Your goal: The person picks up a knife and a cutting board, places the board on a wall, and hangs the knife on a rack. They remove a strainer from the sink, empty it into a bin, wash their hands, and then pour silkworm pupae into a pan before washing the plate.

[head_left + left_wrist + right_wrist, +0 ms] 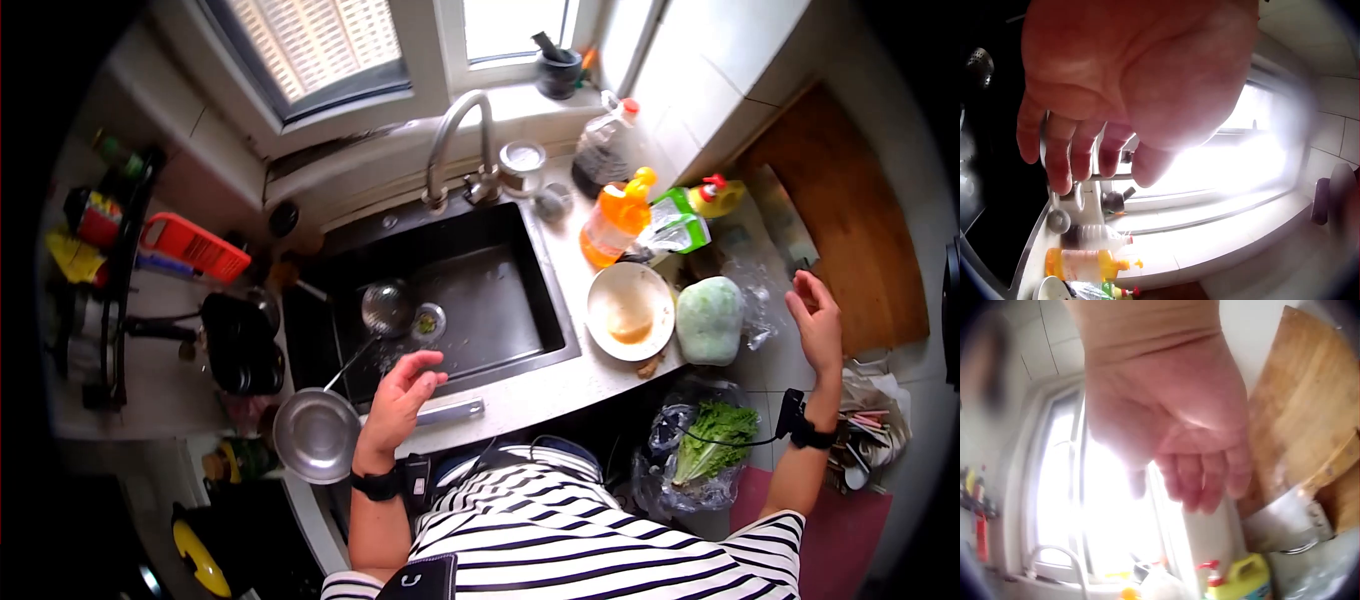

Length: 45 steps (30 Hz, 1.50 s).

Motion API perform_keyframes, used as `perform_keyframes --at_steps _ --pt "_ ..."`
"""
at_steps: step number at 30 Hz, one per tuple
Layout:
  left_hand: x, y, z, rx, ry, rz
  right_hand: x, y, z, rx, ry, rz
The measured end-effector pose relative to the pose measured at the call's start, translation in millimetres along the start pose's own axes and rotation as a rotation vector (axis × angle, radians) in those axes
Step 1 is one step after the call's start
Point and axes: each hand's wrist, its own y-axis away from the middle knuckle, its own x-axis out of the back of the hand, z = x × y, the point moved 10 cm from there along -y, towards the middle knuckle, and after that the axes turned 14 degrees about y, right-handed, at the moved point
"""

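Note:
In the head view the left hand (398, 405) is raised near the front edge of the black sink (490, 290), fingers loosely bent and holding nothing. A metal pan (317, 435) lies just to its left. The right hand (818, 318) is held up, empty, to the right of a plastic-wrapped pale green vegetable (710, 320) and a white bowl (630, 310). Both wrist views show an empty palm: the left hand (1129, 94) with fingers hanging relaxed, the right hand (1172, 425) likewise.
A strainer (387, 307) lies in the sink under the faucet (460, 140). Orange (612, 222) and dark (605, 160) bottles stand right of it. Leafy greens (716, 440) sit in a bag below the counter. A cutting board (850, 220) and cleaver (1285, 519) are at the right.

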Motion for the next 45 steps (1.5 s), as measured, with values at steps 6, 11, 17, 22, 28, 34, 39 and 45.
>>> perform_keyframes --at_steps 6,11,17,22,28,34,39,45 --pt "-9.7 56.2 103.8 -0.393 0.132 -0.237 -16.8 68.3 -188.4 0.512 -0.604 -0.386" --pt "-1.6 62.1 114.1 -0.472 0.774 -0.556 -127.5 115.9 -286.3 0.462 -1.474 -1.074" --pt "89.8 41.2 -4.1 -0.145 0.117 0.217 -285.2 151.4 -304.4 0.639 -0.362 -0.554" --pt "152.5 108.4 -22.3 -0.134 0.079 0.4 -332.3 192.5 -274.9 0.697 0.031 -0.834" --pt "190.5 169.8 -4.5 -0.147 0.055 0.565 -356.9 218.4 -302.3 0.697 -0.056 -0.868" --pt "220.6 215.1 -16.0 -0.152 0.088 0.685 -376.0 260.5 -375.1 1.011 0.002 -0.717" --pt "229.7 236.6 -22.3 -0.16 0.114 0.746 -410.9 279.8 -384.2 1.102 0.186 -0.679" --pt "225.7 241.0 -28.4 -0.164 0.123 0.741 -378.9 261.9 -373.3 0.972 0.163 -0.822"
